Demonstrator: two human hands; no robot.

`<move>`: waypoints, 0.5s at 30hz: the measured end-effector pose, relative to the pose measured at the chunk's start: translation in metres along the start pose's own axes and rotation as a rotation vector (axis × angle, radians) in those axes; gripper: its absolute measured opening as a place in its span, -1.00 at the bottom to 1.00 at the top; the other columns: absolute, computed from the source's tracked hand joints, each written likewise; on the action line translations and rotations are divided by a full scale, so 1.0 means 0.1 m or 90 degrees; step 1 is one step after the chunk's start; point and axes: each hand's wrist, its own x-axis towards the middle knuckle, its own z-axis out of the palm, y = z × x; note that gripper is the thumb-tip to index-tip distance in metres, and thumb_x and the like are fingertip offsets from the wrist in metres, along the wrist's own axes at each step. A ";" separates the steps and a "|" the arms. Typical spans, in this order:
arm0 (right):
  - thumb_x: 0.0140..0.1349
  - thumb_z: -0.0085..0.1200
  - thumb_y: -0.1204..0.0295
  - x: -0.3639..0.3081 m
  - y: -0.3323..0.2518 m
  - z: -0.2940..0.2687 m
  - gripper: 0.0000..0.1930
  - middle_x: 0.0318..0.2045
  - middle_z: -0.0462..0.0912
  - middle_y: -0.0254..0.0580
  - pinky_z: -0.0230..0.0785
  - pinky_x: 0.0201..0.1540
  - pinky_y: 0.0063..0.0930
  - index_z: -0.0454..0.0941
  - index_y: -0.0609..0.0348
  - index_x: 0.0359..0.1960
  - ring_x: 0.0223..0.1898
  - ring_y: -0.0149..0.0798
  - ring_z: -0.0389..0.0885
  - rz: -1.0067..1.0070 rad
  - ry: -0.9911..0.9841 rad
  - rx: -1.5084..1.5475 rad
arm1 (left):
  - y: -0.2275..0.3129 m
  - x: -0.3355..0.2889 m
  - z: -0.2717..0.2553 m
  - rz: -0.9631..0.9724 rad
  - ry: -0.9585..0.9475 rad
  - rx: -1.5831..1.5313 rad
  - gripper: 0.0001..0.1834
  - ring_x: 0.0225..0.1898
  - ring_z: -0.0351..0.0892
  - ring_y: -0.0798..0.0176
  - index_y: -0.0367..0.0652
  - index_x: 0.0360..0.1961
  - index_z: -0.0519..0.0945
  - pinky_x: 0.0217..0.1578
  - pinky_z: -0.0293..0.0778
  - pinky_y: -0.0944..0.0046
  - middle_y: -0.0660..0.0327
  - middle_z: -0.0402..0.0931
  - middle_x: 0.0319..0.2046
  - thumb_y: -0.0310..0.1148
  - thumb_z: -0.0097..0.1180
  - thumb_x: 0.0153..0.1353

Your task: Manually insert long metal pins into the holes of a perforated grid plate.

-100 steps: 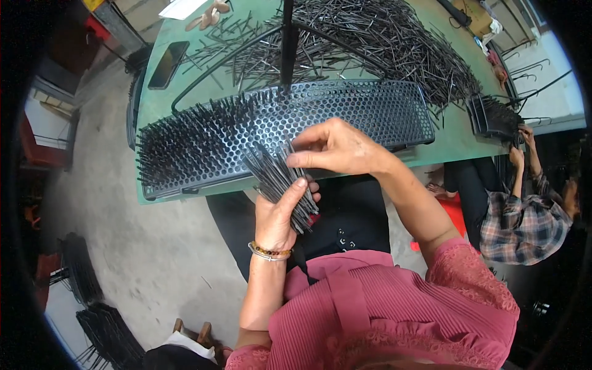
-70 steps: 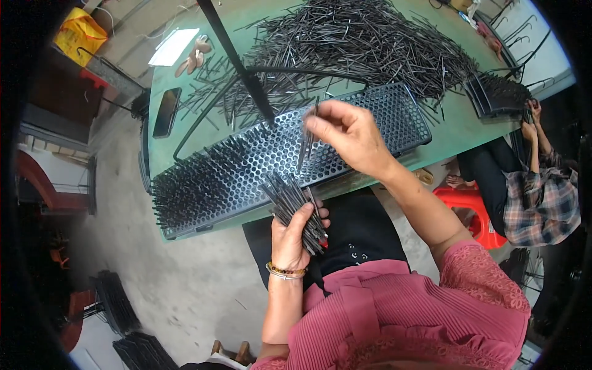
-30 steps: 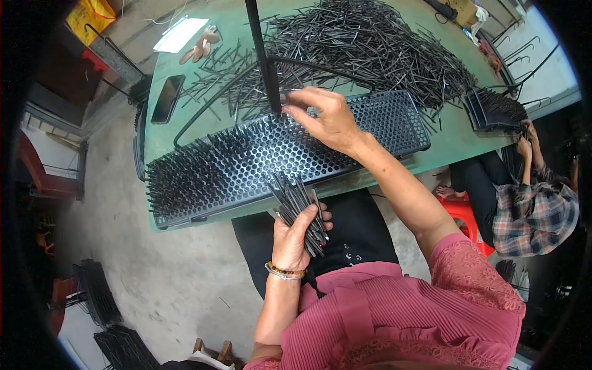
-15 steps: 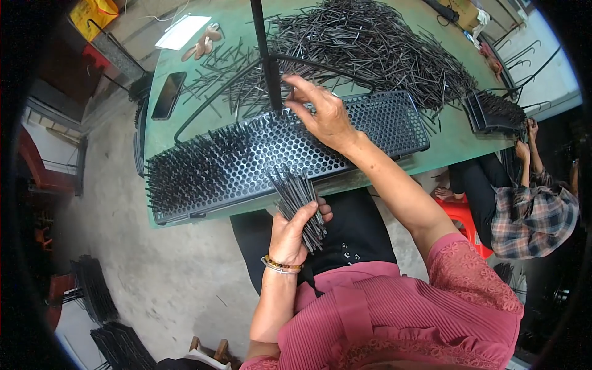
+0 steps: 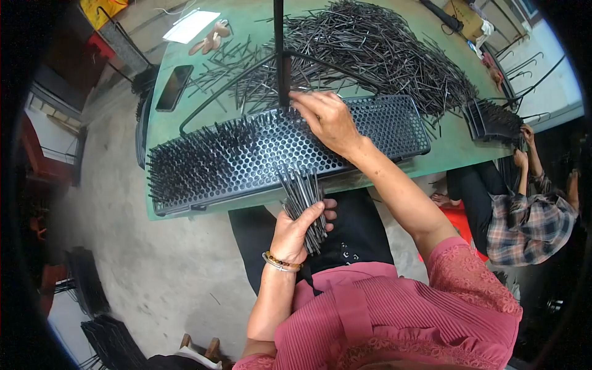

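Observation:
My left hand (image 5: pixel 291 233) is wrapped round a bundle of thin dark rods (image 5: pixel 302 191), held upright and fanned just in front of the black perforated tray (image 5: pixel 376 137). Rods (image 5: pixel 185 165) stand close together in the tray's holes on its left part; the right part shows bare holes. Above the tray's far edge is my right hand (image 5: pixel 332 123), its fingertips drawn together right beside a black upright post (image 5: pixel 279 49). What lies between those fingertips, if anything, is too small to make out.
A large heap of loose dark rods (image 5: pixel 370 49) covers the back of the green table (image 5: pixel 444 148). A phone (image 5: pixel 174 88), beige gloves (image 5: pixel 211 40) and white paper (image 5: pixel 192 26) lie far left. On the right, a seated person (image 5: pixel 524 228) handles another rod-filled tray (image 5: pixel 493 120).
My right hand has lowered slightly to the tray's far edge, and its fingers, apart before, are drawn together. The left hand still grips the bundle. The whole view has shifted a little.

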 end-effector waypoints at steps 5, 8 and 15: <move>0.10 0.13 0.52 0.05 -0.10 -0.08 -0.78 -0.37 0.63 -0.16 0.33 -0.26 -0.39 0.56 0.25 -0.19 -0.38 -0.19 0.58 0.019 0.002 -0.038 | 0.03 -0.01 -0.02 0.018 0.015 0.013 -0.78 -0.31 0.60 0.28 -0.36 -0.19 0.54 -0.33 0.58 0.32 0.03 0.59 -0.24 -0.46 0.12 0.17; 0.06 0.16 0.52 0.10 -0.18 -0.17 -0.87 -0.45 0.59 -0.20 0.38 -0.34 -0.37 0.57 0.25 -0.33 -0.43 -0.17 0.57 -0.024 0.016 -0.030 | 0.03 -0.02 -0.03 0.050 0.004 0.026 -0.79 -0.31 0.60 0.28 -0.36 -0.19 0.54 -0.33 0.58 0.32 0.03 0.59 -0.24 -0.46 0.11 0.18; 0.06 0.13 0.43 0.09 -0.29 0.04 -0.88 -0.50 0.59 -0.12 0.47 -0.40 -0.23 0.60 0.23 -0.43 -0.45 -0.02 0.60 0.067 -0.187 -0.100 | 0.01 -0.03 -0.05 0.056 0.013 0.029 -0.77 -0.32 0.60 0.29 -0.36 -0.19 0.54 -0.34 0.57 0.33 0.05 0.59 -0.25 -0.44 0.12 0.17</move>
